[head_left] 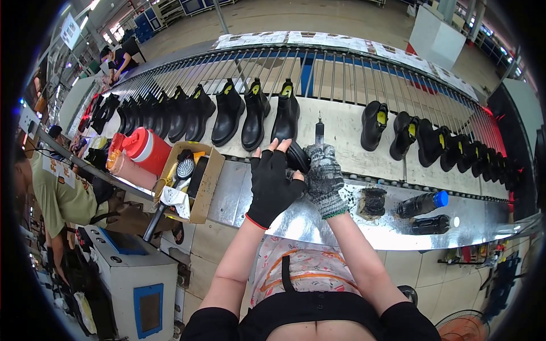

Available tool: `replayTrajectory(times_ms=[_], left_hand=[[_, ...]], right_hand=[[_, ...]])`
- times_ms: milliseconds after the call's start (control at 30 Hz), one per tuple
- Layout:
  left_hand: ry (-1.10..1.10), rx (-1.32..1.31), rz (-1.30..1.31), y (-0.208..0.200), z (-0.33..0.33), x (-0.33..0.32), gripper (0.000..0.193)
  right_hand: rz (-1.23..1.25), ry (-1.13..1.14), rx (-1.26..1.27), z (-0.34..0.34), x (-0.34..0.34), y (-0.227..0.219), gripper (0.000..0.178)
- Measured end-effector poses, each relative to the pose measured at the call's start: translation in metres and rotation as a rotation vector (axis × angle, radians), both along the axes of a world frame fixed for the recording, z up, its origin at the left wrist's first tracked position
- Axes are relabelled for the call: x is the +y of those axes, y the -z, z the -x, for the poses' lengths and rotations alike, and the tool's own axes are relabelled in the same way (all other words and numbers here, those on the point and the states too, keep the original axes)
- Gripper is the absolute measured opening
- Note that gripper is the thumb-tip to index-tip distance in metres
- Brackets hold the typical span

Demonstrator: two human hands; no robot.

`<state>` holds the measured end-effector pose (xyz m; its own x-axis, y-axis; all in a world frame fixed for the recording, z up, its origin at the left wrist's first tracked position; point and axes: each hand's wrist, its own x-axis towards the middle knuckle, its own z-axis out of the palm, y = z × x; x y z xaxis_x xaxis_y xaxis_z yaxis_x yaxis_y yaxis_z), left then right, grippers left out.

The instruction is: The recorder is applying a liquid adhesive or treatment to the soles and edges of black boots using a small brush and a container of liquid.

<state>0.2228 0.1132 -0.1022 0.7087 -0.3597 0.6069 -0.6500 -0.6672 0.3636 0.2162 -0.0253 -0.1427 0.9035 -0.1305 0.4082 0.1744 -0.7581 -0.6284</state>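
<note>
My left hand [273,190], in a black fingerless glove, is closed around a black boot [298,157] over the front edge of the bench, its thumb on the near side. Most of that boot is hidden by my hands. Close beside it, my right hand [325,181], in a grey knitted glove, grips a slim tool [319,132] with a dark barrel and a thin metal tip pointing up and away. The right fingers also press near the boot; whether they touch it I cannot tell. Another black boot [285,118] stands upright just beyond my left fingertips.
Black boots line the pale conveyor [341,122] on both sides. Left stand a cardboard box [206,190] holding a hairbrush, and a red jug [149,149]. Right lie a dark smeared block [372,202] and two dark bottles [422,204]. A person in green [71,190] is at left.
</note>
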Motion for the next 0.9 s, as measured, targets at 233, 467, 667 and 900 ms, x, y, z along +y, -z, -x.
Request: replayTrajectory(times_ms=[233, 467, 667, 900], left_hand=[[0.017, 0.003, 0.029, -0.007, 0.011, -0.001, 0.055], [0.242, 0.007, -0.309, 0.003, 0.056, -0.035, 0.069], [0.301, 0.004, -0.400, 0.005, 0.070, -0.030, 0.069], [0.039, 0.443, -0.097, 0.025, 0.005, 0.031, 0.076]], right_hand=[[-0.028, -0.051, 0.010, -0.008, 0.002, 0.003, 0.054], [-0.814, -0.238, 0.109, -0.015, -0.003, 0.090, 0.055], [-0.089, -0.057, -0.042, -0.007, -0.008, 0.020, 0.055], [-0.100, -0.042, -0.086, -0.017, -0.025, -0.006, 0.057]])
